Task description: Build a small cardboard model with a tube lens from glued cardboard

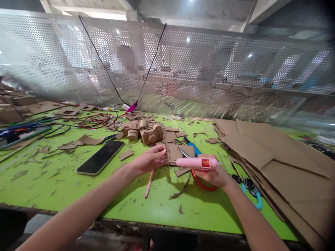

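Our left hand (150,160) pinches the cardboard piece (175,150) at table (78,195) centre. Our right hand (216,174) grips the pink glue gun (197,163), nozzle pointing left toward it. Hot glue may burn the nearby left fingers.

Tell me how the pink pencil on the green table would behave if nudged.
The pink pencil looks thin, light and stiff, so it would likely slide or roll easily on the smooth green table. Nearby cardboard scraps might stop it.
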The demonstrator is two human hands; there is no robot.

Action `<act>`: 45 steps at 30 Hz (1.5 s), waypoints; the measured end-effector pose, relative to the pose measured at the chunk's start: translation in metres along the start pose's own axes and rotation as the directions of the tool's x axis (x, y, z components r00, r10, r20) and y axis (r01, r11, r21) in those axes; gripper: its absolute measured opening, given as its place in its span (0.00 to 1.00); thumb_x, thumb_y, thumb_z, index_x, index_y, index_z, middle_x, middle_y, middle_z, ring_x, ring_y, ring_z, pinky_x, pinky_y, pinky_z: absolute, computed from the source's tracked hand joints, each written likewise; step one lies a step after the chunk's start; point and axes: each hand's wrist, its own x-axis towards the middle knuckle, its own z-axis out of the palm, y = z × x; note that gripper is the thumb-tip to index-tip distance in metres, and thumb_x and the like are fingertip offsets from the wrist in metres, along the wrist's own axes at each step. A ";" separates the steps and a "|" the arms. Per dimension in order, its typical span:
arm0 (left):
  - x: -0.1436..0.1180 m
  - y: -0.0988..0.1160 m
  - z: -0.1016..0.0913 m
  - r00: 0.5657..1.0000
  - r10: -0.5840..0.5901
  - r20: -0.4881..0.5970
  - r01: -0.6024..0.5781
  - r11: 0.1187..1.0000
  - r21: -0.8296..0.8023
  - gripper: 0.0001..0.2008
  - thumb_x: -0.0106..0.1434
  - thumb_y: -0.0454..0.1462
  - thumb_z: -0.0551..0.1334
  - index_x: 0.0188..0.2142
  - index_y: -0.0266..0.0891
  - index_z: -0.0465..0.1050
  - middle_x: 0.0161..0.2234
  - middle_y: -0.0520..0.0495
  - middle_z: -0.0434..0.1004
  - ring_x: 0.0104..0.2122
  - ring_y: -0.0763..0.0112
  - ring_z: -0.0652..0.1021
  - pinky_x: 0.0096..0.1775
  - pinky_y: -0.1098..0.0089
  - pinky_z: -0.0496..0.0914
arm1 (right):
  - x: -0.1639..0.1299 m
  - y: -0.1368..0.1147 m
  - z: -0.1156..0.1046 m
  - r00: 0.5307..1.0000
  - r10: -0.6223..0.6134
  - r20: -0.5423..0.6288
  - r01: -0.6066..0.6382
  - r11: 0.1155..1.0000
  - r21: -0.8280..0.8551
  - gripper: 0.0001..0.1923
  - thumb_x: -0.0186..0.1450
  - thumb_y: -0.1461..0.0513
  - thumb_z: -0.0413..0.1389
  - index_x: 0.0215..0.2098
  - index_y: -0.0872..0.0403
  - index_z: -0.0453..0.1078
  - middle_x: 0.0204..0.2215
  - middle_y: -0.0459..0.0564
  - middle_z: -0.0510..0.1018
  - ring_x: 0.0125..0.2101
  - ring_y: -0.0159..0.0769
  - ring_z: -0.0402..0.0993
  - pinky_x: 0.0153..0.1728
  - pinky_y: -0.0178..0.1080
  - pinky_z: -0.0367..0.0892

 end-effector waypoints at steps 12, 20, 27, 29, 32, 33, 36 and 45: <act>0.000 0.001 0.000 0.999 0.035 0.036 -0.034 0.999 -0.013 0.13 0.51 0.37 0.72 0.34 0.34 0.73 0.30 0.49 0.75 0.30 0.76 0.75 0.35 0.75 0.69 | -0.001 0.001 0.000 1.000 0.007 0.008 -0.007 1.000 0.003 0.11 0.51 0.67 0.54 0.17 0.52 0.55 0.15 0.39 0.62 0.17 0.27 0.57 0.20 0.32 0.53; 0.000 0.001 0.002 0.999 0.031 0.032 -0.031 1.000 0.001 0.13 0.51 0.37 0.72 0.34 0.35 0.72 0.29 0.50 0.74 0.29 0.77 0.74 0.35 0.76 0.69 | -0.002 0.002 -0.001 0.999 0.021 0.024 -0.021 1.000 -0.003 0.09 0.51 0.66 0.55 0.18 0.52 0.59 0.16 0.39 0.64 0.18 0.27 0.59 0.20 0.32 0.54; 0.000 0.002 0.003 0.998 0.035 0.044 -0.035 0.999 0.003 0.13 0.51 0.37 0.71 0.34 0.34 0.72 0.30 0.48 0.76 0.29 0.75 0.76 0.35 0.75 0.69 | -0.002 0.003 -0.001 0.999 0.034 0.037 -0.034 0.999 -0.001 0.07 0.50 0.66 0.56 0.19 0.53 0.62 0.16 0.39 0.65 0.18 0.27 0.58 0.20 0.32 0.55; 0.000 0.002 0.003 0.997 0.037 0.063 -0.037 0.999 0.004 0.13 0.52 0.37 0.71 0.34 0.34 0.72 0.30 0.48 0.76 0.29 0.75 0.76 0.35 0.75 0.69 | -0.002 0.002 -0.003 0.998 0.044 0.053 -0.044 0.999 0.007 0.04 0.51 0.67 0.55 0.21 0.52 0.66 0.15 0.40 0.67 0.17 0.27 0.59 0.20 0.31 0.56; -0.001 0.003 0.003 0.996 0.043 0.076 -0.043 0.999 0.011 0.14 0.51 0.37 0.71 0.35 0.34 0.72 0.30 0.48 0.76 0.30 0.74 0.76 0.36 0.75 0.69 | -0.001 -0.002 -0.009 0.991 0.033 0.131 -0.042 0.997 0.072 0.08 0.54 0.67 0.54 0.28 0.51 0.74 0.20 0.42 0.75 0.21 0.30 0.66 0.23 0.32 0.63; -0.001 0.003 0.003 0.996 0.044 0.082 -0.045 0.999 0.016 0.14 0.52 0.38 0.71 0.35 0.34 0.72 0.30 0.47 0.76 0.30 0.74 0.76 0.37 0.74 0.69 | -0.001 -0.003 -0.012 0.986 0.031 0.165 -0.049 0.993 0.106 0.10 0.55 0.67 0.53 0.31 0.51 0.76 0.23 0.43 0.77 0.23 0.32 0.69 0.26 0.33 0.65; -0.002 0.004 0.004 0.994 0.041 0.103 -0.044 0.999 0.024 0.15 0.52 0.38 0.71 0.36 0.34 0.73 0.32 0.47 0.76 0.32 0.72 0.76 0.39 0.72 0.69 | 0.000 -0.002 -0.022 0.973 0.056 0.225 -0.105 0.972 0.211 0.12 0.57 0.64 0.56 0.38 0.50 0.77 0.30 0.46 0.81 0.31 0.37 0.74 0.33 0.37 0.70; 0.001 -0.001 -0.001 0.994 0.029 0.108 -0.027 0.999 -0.023 0.13 0.50 0.36 0.72 0.32 0.33 0.71 0.29 0.50 0.73 0.28 0.77 0.74 0.35 0.75 0.68 | 0.008 0.068 -0.039 0.767 0.405 -0.498 -0.375 0.912 0.164 0.16 0.54 0.51 0.60 0.28 0.55 0.69 0.13 0.42 0.67 0.13 0.30 0.61 0.14 0.33 0.58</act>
